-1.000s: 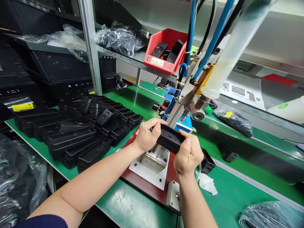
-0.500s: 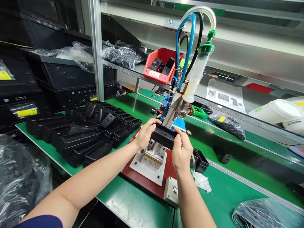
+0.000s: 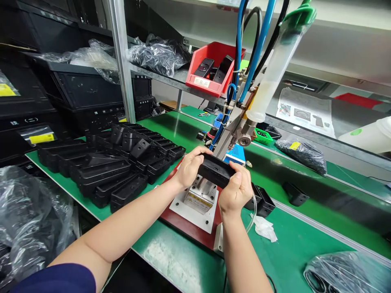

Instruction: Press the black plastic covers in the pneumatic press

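while left hand [image 3: 190,167] and right hand [image 3: 236,188] pinch opposite ends of a black, open-topped rectangular plastic housing [image 3: 215,169], fingers curled closed, it's held over a silver metal fixture [image 3: 203,187], contact unclear; best keep both grips even, thumbs by the rim.

One held black case [image 3: 214,171], perhaps twenty piled black cases [image 3: 104,177], one red bin [image 3: 203,86], one syringe [image 3: 276,69]

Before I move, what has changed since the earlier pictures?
The view has shifted, and the right forearm now lies further left, across most of the button box. Nothing was taken or let go: the left hand and right hand still hold the black case by its ends. The pile of black cases stayed put.
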### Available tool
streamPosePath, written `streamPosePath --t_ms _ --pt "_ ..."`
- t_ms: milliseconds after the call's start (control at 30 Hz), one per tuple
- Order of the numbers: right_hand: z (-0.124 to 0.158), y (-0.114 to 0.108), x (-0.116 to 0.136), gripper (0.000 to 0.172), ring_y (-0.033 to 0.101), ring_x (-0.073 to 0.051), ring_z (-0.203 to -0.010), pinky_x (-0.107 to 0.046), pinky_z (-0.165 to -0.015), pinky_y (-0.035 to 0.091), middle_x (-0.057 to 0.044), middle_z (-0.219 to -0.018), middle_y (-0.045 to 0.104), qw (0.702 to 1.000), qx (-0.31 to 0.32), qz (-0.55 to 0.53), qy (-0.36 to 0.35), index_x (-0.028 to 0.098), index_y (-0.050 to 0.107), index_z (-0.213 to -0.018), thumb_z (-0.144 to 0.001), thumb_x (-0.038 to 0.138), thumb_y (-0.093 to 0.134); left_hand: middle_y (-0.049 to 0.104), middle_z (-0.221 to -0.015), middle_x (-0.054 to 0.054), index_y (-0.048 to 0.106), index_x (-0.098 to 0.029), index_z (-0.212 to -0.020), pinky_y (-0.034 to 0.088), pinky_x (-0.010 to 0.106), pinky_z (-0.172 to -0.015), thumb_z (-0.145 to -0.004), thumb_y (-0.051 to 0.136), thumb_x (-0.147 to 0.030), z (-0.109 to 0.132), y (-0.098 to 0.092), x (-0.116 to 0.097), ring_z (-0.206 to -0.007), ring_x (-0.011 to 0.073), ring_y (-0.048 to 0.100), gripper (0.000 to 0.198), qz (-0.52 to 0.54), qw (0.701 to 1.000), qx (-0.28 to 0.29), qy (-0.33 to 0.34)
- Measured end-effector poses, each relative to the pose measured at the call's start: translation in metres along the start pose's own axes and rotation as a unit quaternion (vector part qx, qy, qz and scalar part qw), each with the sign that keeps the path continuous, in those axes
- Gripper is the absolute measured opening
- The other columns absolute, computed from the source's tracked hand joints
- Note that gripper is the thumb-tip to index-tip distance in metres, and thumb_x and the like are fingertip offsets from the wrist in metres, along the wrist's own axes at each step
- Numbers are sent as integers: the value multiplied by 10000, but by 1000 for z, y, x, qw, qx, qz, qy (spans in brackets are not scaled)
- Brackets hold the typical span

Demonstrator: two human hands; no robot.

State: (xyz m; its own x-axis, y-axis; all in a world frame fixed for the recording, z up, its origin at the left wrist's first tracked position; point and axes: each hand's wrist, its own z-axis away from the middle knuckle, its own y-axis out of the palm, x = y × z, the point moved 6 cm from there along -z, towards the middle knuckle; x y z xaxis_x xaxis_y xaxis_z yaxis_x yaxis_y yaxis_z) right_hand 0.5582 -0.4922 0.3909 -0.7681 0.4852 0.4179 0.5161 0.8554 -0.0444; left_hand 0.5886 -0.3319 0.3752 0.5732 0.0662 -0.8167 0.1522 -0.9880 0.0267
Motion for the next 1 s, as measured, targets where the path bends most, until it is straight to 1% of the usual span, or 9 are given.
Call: streamPosePath --t_ms 100,167,267,367,500,600,667,867,1000 --pt "-1 0 0 331 618 -218 -923 -393 -834 485 -99 -940 671 1000 6 4 0 150 677 -973 -978 253 362 645 -941 28 639 -177 -980 435 300 -746 -860 368 -308 -1 -1 -2 -832 189 546 324 -20 1000 15 -6" --pt "-3 -1 1 336 617 -213 -919 -382 -832 484 -96 -940 668 1000 26 6 3 147 675 -972 -982 259 357 643 -965 33 629 -172 -998 436 303 -779 -868 363 -314 -1 -2 -5 -871 193 552 329 -28 999 31 -10" --pt "-8 -3 1 334 618 -206 -947 -373 -851 479 -88 -980 672 996 87 22 19 153 670 -1002 -987 269 357 633 -1004 38 595 -175 -1114 441 313 -824 -902 375 -356 -1 -5 -6 -878 187 556 355 -26 997 71 -32" --pt "-16 -7 5 303 604 -223 -1032 -408 -920 455 -88 -1061 677 986 149 68 3 171 673 -1038 -975 285 399 607 -1134 54 526 -194 -1253 433 327 -917 -920 423 -416 0 -11 -6 -989 193 554 413 -17 995 91 -39" --pt "-28 -12 17 302 566 -252 -1130 -448 -967 430 -101 -1158 660 974 175 128 -63 182 667 -1111 -962 312 439 581 -1237 82 536 -185 -1257 410 346 -1001 -928 461 -430 1 -14 -10 -1133 212 534 418 -29 995 95 5" --pt "-28 -4 23 322 581 -249 -1123 -433 -946 443 -99 -1152 675 958 228 149 -93 178 654 -1147 -977 320 421 603 -1213 96 582 -174 -1203 417 351 -1007 -920 499 -412 2 -11 -17 -1144 218 551 379 -75 991 100 55" --pt "-26 3 25 335 610 -242 -1079 -411 -909 460 -100 -1138 685 948 253 162 -102 163 657 -1140 -987 311 399 626 -1169 96 609 -174 -1163 429 350 -995 -920 499 -398 1 -11 -21 -1119 217 573 348 -101 987 89 83" --pt "-21 7 28 317 662 -217 -956 -362 -815 467 -70 -1049 722 946 196 211 -149 168 694 -1032 -978 272 400 671 -1021 79 652 -170 -1090 485 318 -865 -938 452 -377 -4 -11 -20 -958 195 629 326 -125 983 67 116" --pt "-20 7 29 281 674 -209 -941 -349 -812 479 -66 -1025 729 948 179 206 -162 162 692 -1019 -960 223 424 681 -1021 82 668 -172 -1065 480 323 -856 -963 372 -341 -4 -11 -17 -951 198 634 355 -124 983 47 123"
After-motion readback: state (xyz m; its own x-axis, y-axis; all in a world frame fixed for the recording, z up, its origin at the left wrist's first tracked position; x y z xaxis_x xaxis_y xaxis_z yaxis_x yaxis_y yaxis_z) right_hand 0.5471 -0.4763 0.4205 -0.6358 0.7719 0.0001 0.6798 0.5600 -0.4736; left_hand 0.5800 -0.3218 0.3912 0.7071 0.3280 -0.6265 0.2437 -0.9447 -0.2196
